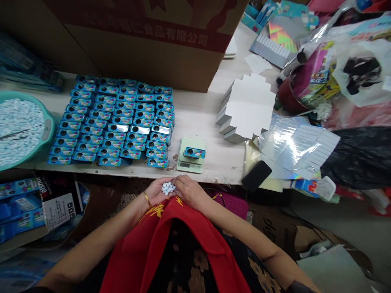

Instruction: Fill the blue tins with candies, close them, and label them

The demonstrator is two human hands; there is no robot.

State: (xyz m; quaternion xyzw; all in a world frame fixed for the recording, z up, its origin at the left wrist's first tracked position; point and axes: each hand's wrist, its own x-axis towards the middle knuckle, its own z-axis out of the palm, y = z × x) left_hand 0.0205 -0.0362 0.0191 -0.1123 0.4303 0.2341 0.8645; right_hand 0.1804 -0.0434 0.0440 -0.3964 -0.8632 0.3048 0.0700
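Left hand (156, 191) cupped, half closed under a small pile of pale candies (168, 188), held just below the table (214, 162) edge. Right hand (191, 190) has fingers curled on the pile, grip unclear. One scale (190, 165) holds one blue tin (194, 152). Left of it are roughly fifty tins in rows (116, 118). One teal basin (49, 130) is full of the same candies.

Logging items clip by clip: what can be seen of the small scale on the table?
The scale is small, flat and pale green, plastic by its look, squarish with rounded corners. A display strip along its near edge is too small to read. It sits on the pale table near the front edge, just right of the rows of blue tins. One blue tin lies on its platform. Neither the left hand nor the right hand touches it; they meet over pale candies.
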